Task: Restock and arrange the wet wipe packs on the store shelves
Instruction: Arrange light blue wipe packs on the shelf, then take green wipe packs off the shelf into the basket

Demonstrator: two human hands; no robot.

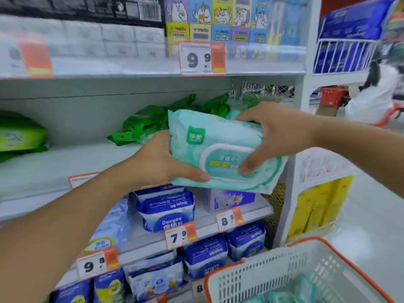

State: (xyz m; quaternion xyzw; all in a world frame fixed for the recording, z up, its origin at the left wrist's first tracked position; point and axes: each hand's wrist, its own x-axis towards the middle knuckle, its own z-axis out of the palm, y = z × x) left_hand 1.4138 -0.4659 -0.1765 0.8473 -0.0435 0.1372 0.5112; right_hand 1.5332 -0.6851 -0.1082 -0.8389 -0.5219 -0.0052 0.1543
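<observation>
White store shelves are filling the view, with orange price tags clipped along their front edges. Both hands are holding a mint-green wet wipe pack in the air in front of the middle shelf, near that shelf's right end. The left hand is gripping the pack's left edge, thumb lying along its lower front. The right hand is curling over the pack's top right, its thumb pressing on the lid label. Behind the pack, dark green packs are lying jumbled toward the back right corner of the middle shelf, and lighter green packs are sitting at its left end. Blue packs are standing on the shelves below. A white basket with an orange rim is sitting at the lower right, with more mint-green packs lying inside it.
</observation>
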